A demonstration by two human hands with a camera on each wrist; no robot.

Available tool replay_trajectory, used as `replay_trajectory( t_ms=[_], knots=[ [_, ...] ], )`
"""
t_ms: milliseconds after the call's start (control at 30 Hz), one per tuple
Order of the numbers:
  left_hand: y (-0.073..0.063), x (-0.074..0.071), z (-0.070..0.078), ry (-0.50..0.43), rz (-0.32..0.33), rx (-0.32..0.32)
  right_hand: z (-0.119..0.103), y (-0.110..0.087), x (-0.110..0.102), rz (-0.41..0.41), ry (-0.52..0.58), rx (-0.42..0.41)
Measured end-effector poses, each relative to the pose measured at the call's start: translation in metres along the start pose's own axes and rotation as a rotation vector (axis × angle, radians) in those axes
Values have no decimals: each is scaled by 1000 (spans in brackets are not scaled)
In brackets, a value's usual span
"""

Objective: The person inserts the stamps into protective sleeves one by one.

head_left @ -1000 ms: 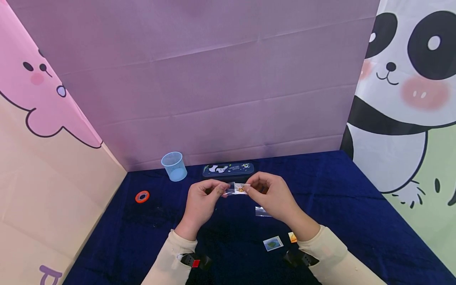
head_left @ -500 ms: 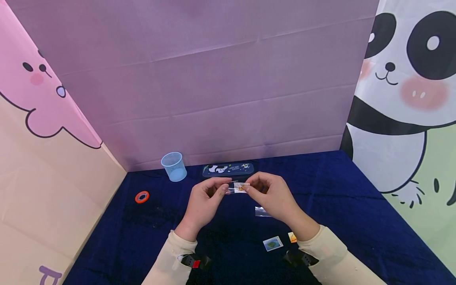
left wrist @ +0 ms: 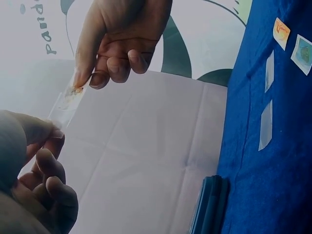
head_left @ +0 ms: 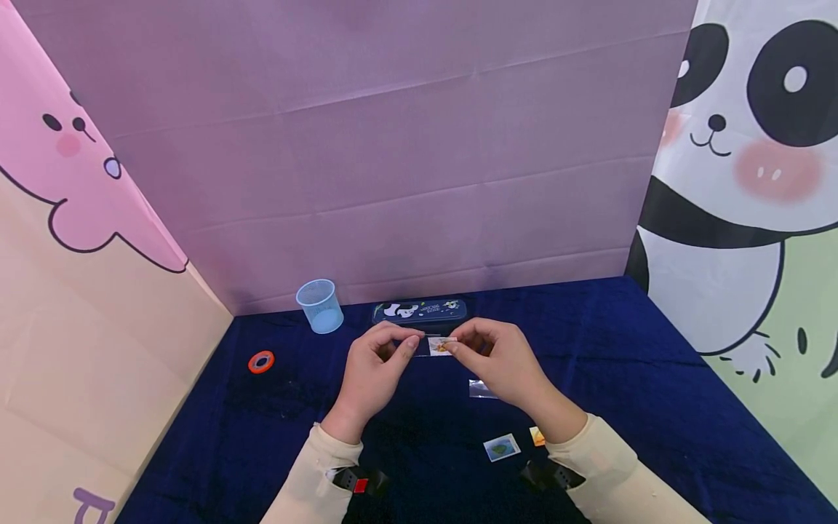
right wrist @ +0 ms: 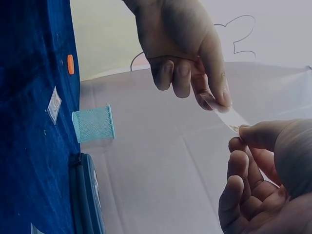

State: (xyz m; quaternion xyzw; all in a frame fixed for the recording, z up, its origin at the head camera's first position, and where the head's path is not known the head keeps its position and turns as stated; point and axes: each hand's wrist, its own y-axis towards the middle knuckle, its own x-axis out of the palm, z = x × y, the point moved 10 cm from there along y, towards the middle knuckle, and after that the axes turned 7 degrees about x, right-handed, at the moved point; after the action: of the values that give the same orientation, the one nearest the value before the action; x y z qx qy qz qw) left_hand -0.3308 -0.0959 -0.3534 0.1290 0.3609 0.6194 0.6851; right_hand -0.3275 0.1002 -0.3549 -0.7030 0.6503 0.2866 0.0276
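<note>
My left hand (head_left: 373, 375) pinches one end of a small clear plastic sleeve (left wrist: 62, 113) between thumb and forefinger. At the other end my right hand (head_left: 500, 360) pinches a small stamp-like picture card (head_left: 441, 346), white-edged with an orange-yellow picture. The card overlaps the sleeve in the head view, and its right end is hidden under my right thumb. Both hands hold the pair raised over the cloth, with the other fingers curled loosely in the wrist views. Near my right wrist lie a blue-green picture card (head_left: 502, 447) and a partly covered orange one (head_left: 537, 437).
Flat clear sleeves (left wrist: 265, 125) lie on the dark blue cloth (head_left: 262, 451). Behind the hands sits a navy panda case (head_left: 420, 311), beside a light blue mesh cup (head_left: 320, 307). An orange tape roll (head_left: 261, 362) is at left. Another sleeve (right wrist: 54, 105) holds a picture card.
My left fingertips shift slightly on the sleeve, whose glare fades. The card moves a touch left with my right fingers; things on the cloth stay put.
</note>
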Motion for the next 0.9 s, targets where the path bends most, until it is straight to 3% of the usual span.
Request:
replay_trajectory(
  t_ms=[167, 433, 900],
  knots=[
    [0, -1, 0, -7, 12, 8, 1, 2, -1, 4, -8, 9],
    [0, -7, -2, -44, 72, -36, 1, 1, -7, 34, -21, 41],
    [0, -5, -3, -59, 44, -35, 3, 1, -2, -2, -8, 32]
  ],
)
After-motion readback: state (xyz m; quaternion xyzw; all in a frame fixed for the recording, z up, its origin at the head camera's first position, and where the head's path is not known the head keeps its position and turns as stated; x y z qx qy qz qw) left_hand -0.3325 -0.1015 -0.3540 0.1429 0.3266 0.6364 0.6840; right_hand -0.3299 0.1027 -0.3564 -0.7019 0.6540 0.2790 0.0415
